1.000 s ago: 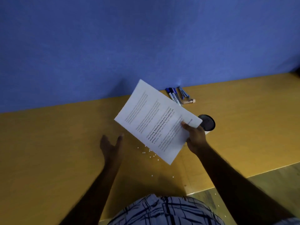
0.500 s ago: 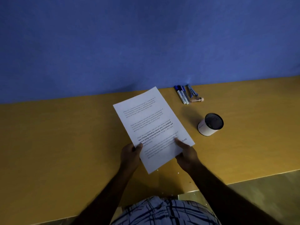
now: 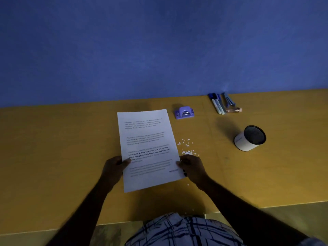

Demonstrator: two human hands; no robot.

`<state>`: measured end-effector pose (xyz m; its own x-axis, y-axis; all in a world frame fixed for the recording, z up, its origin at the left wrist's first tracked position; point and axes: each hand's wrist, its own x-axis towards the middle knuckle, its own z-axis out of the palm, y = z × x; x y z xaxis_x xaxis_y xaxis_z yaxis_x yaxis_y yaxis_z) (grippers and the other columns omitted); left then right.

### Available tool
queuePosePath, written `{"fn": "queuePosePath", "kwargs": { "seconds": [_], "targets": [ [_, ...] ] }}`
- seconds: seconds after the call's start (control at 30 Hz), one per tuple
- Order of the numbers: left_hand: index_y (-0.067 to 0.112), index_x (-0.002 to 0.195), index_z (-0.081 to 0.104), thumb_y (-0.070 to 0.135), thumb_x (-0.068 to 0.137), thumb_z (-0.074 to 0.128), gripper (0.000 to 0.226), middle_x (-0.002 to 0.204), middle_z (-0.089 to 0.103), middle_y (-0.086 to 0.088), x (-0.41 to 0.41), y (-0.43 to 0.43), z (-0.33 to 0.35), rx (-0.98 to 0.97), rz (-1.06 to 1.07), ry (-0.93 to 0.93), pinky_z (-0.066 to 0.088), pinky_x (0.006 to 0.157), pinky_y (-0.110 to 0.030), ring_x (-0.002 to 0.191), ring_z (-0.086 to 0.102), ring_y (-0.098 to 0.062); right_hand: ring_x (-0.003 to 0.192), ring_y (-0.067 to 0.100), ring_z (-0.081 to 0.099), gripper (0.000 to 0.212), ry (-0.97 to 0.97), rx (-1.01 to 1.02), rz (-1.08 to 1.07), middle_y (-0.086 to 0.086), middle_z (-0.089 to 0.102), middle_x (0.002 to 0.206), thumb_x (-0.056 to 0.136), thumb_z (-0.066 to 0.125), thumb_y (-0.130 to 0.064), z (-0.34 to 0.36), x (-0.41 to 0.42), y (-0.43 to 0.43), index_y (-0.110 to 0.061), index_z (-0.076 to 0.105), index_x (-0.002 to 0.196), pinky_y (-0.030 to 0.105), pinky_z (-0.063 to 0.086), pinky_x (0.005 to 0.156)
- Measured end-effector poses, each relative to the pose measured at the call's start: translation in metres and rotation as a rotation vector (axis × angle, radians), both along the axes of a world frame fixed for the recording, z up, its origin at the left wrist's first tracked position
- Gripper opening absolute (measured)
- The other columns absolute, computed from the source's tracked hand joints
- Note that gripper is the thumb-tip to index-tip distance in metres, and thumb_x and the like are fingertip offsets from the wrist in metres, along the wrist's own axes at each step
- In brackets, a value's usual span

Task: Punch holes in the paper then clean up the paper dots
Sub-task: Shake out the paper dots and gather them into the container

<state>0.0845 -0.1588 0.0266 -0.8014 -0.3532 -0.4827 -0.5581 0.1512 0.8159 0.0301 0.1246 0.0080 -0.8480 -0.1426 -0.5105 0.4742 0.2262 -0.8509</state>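
Paper: one printed sheet [image 3: 148,148] on the yellow table [image 3: 53,157], long side running away from the person, slightly tilted
Left hand: left hand [image 3: 113,168] pinches the sheet's left edge near the lower half, thumb on top, fingers closed on the paper
Right hand: right hand [image 3: 192,168] grips the right edge at about the same level, thumb tip on the sheet
Paper dots: a loose cluster of white dots [image 3: 187,148] just right of the sheet and just beyond the right hand; a few strays [image 3: 188,184] nearer the table's front edge; too many and too small to count
Hole punch: one purple punch [image 3: 184,112] just past the sheet's far right corner
Cup: one white cup [image 3: 248,139], tilted, well right of the dots
Pens: a small bunch [image 3: 221,103] against the blue wall [image 3: 159,50]; exact count unclear
Open room: bare table left of the sheet, and between dots and cup
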Motion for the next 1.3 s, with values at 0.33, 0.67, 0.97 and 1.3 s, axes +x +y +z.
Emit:
{"fn": "queuePosePath", "kwargs": {
  "seconds": [0.33, 0.67, 0.97, 1.3],
  "targets": [
    [0.003, 0.098, 0.071, 0.024, 0.094, 0.058, 0.025, 0.091, 0.062, -0.011, -0.003, -0.036, -0.03, -0.157, 0.284, -0.067, 0.042, 0.074, -0.034, 0.084, 0.055, -0.024, 0.085, 0.026, 0.07, 0.015, 0.006, 0.242, 0.028, 0.008, 0.074, 0.093, 0.084, 0.069, -0.016, -0.025, 0.007, -0.07, -0.009, 0.073, 0.097, 0.043, 0.058, 0.072],
    [0.01, 0.062, 0.06, 0.019, 0.088, 0.06, 0.027, 0.067, 0.058, -0.006, -0.019, -0.052, -0.049, -0.251, 0.279, -0.18, 0.047, 0.073, -0.036, 0.076, 0.055, -0.025, 0.07, 0.019, 0.071, 0.004, -0.081, 0.355, 0.073, 0.004, 0.074, 0.085, 0.087, 0.066, -0.016, -0.038, 0.004, -0.088, -0.013, 0.068, 0.087, 0.035, 0.061, 0.062],
    [0.002, 0.113, 0.068, 0.023, 0.09, 0.059, 0.032, 0.113, 0.068, -0.022, -0.014, -0.054, -0.054, -0.452, 0.164, -0.207, 0.047, 0.085, -0.039, 0.102, 0.062, -0.04, 0.072, 0.013, 0.062, 0.009, 0.073, 0.49, 0.237, -0.004, 0.066, 0.081, 0.087, 0.067, -0.022, -0.042, 0.004, -0.087, -0.021, 0.061, 0.08, 0.027, 0.051, 0.059],
    [0.014, 0.131, 0.047, 0.043, 0.086, 0.061, 0.055, 0.13, 0.049, -0.018, 0.002, -0.036, -0.058, -0.721, -0.022, -0.088, 0.044, 0.096, -0.055, 0.117, 0.049, -0.04, 0.085, 0.015, 0.063, 0.022, 0.377, 0.546, 0.295, 0.002, 0.07, 0.101, 0.091, 0.058, -0.01, -0.041, 0.011, -0.027, -0.014, 0.067, 0.111, 0.027, 0.052, 0.075]
  ]
}}
